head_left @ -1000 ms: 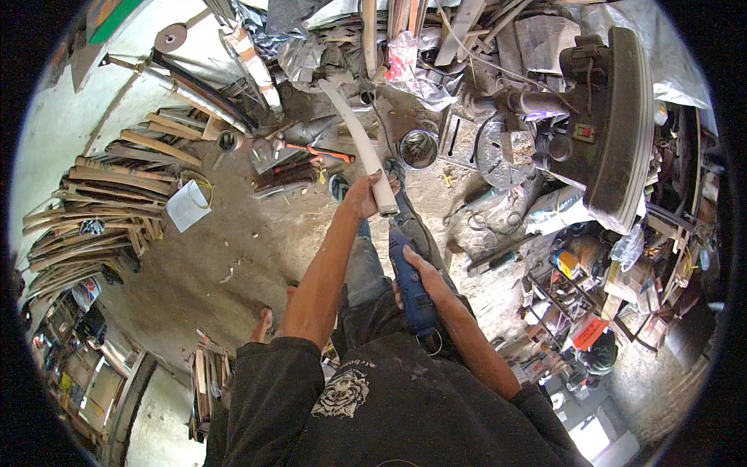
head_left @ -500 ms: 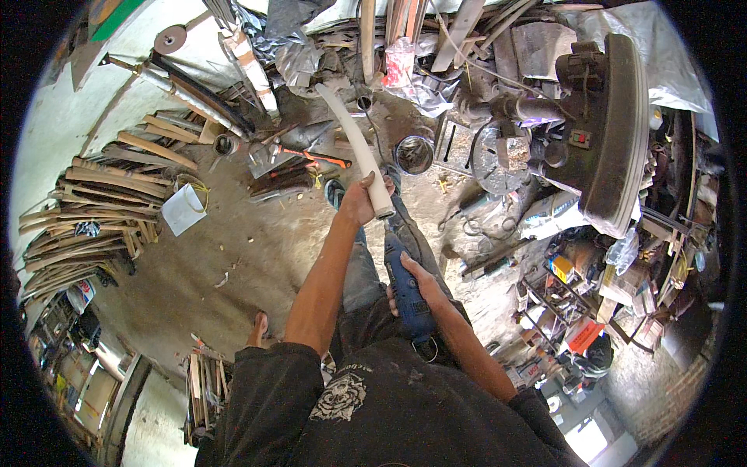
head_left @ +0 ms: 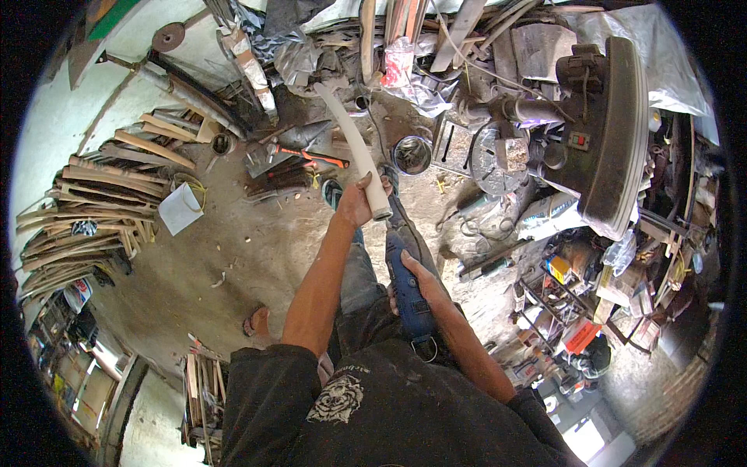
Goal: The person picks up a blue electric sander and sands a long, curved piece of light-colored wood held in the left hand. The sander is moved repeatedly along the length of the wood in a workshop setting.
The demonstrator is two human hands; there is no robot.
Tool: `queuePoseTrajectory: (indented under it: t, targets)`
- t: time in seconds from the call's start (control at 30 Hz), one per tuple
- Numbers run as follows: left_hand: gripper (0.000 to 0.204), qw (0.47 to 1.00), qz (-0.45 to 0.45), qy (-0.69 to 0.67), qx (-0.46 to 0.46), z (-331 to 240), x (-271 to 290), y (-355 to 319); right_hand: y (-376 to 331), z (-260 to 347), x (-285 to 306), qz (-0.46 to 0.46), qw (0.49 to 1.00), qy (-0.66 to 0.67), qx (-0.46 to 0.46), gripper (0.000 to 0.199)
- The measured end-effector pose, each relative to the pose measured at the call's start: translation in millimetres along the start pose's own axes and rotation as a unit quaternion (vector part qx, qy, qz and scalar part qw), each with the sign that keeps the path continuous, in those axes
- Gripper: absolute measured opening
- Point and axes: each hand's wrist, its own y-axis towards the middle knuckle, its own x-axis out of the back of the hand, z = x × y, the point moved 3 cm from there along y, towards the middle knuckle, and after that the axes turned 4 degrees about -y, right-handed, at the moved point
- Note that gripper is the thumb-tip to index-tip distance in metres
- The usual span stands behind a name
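My left hand (head_left: 355, 201) is closed round the near end of a long, pale, slightly curved piece (head_left: 354, 140), smooth and perhaps wooden. Its far end points away from me, above the floor. In my right hand (head_left: 419, 274) is a blue rotary tool (head_left: 414, 307), gripped round its body with the thumb on top. The tool's narrow nose points at the near end face of the pale piece. Whether the bit touches that end or sits inside it, I cannot tell. A metal ring hangs at the tool's rear, against my dark shirt.
Beyond my feet lie an orange-and-black handled tool (head_left: 311, 158) and a round tin (head_left: 412, 154). At right stands a large dark machine (head_left: 615, 140) with a red switch. Curved wooden strips (head_left: 101, 194) are stacked at left, near a white container (head_left: 181, 208). Another person's sandalled foot (head_left: 257, 321) shows lower left.
Both hands keep their grips, and the pale piece and tool shift only slightly. The foot at lower left has come further into sight.
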Motion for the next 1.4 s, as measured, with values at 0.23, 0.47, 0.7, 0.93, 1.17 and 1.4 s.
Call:
queuePoseTrajectory:
  t: [0.23,0.47,0.7,0.93,1.17,1.4]
  targets:
    - [0.034,1.0,-0.005,-0.007,-0.001,2.6,4.4,5.9,-0.5,2.0,-3.5,0.006,1.0,-0.005,-0.008,0.052]
    - [0.025,0.997,0.066,-0.025,0.011,3.5,2.3,8.4,-0.2,3.5,-0.2,0.001,1.0,-0.016,0.01,0.052]
    - [0.025,0.999,0.033,-0.025,0.001,3.9,1.5,7.0,2.2,1.2,0.9,0.003,1.0,-0.012,0.002,0.051]
    - [0.027,1.0,0.0,-0.019,-0.009,4.6,5.7,10.1,-1.6,1.8,3.3,-0.02,1.0,-0.015,0.003,0.051]
    - [0.028,0.999,0.028,-0.023,0.01,5.5,6.5,8.7,0.9,0.0,4.8,-0.015,1.0,-0.019,-0.003,0.052]
    - [0.032,1.0,0.027,0.002,-0.001,8.6,2.4,9.7,6.7,-2.3,1.1,-0.009,1.0,-0.012,-0.016,0.052]
